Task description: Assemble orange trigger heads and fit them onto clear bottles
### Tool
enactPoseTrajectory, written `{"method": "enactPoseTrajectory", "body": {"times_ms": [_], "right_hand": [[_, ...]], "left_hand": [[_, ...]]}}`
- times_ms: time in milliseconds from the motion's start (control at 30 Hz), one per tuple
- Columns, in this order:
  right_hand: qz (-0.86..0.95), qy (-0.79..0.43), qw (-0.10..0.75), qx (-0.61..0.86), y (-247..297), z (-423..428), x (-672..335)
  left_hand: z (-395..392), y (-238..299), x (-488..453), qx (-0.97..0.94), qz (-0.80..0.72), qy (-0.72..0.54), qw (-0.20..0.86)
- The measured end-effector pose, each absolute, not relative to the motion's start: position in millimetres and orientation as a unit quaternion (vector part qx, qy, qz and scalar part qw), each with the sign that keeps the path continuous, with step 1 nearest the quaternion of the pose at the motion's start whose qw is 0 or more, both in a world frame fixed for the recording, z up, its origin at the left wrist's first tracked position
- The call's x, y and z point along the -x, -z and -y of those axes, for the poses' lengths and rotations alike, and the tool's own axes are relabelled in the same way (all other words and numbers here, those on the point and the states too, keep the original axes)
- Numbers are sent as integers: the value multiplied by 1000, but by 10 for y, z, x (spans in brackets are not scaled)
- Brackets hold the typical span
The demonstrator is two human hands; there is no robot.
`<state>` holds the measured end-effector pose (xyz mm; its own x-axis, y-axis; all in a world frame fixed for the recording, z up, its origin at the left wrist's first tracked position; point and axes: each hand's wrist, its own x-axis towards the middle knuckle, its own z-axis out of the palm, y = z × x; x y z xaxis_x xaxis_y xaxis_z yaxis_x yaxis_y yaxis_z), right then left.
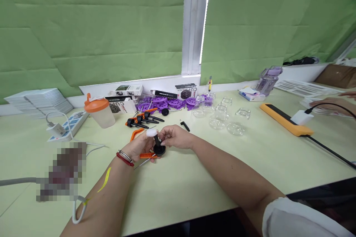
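My left hand (141, 146) is closed around a black stem with a round disc base (159, 150), held just above the table; a white wrapping covers its thumb tip. My right hand (175, 137) meets it from the other side, thumb and fingertips pinched at the stem. Whatever small thing lies between those fingertips is too small to make out. Under the left hand an orange piece (147, 155) and a thin metal rod (141, 163) stick out. Behind the hands lie several black stems with round caps (144, 118), an orange bent piece (137, 133) and a small black part (185, 126).
Purple plastic parts (160, 103) and cup holder boxes (122, 105) line the back. Clear glass cups (218, 120) stand right of centre. An orange-lidded shaker (99, 111) and power strip (69, 126) are left. An orange power strip (286, 120) and another person's hand (333, 104) are right.
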<state>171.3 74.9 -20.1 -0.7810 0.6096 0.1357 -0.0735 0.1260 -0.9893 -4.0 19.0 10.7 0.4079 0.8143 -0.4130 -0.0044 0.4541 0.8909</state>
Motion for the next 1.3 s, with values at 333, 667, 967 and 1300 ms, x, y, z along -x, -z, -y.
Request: {"method": "enactPoseTrajectory", "body": {"times_ms": [333, 667, 967, 1300], "right_hand": [[702, -636, 266, 179, 213, -759, -1709], [698, -633, 274, 192, 203, -748, -1698], [695, -633, 275, 203, 168, -730, -1707], [687, -636, 281, 211, 153, -713, -1701]], "left_hand": [[-191, -105, 41, -443, -458, -287, 715], [-210, -72, 72, -442, -447, -285, 723], [-205, -84, 61, -449, -443, -278, 724], [-196, -88, 70, -446, -443, -274, 728]]}}
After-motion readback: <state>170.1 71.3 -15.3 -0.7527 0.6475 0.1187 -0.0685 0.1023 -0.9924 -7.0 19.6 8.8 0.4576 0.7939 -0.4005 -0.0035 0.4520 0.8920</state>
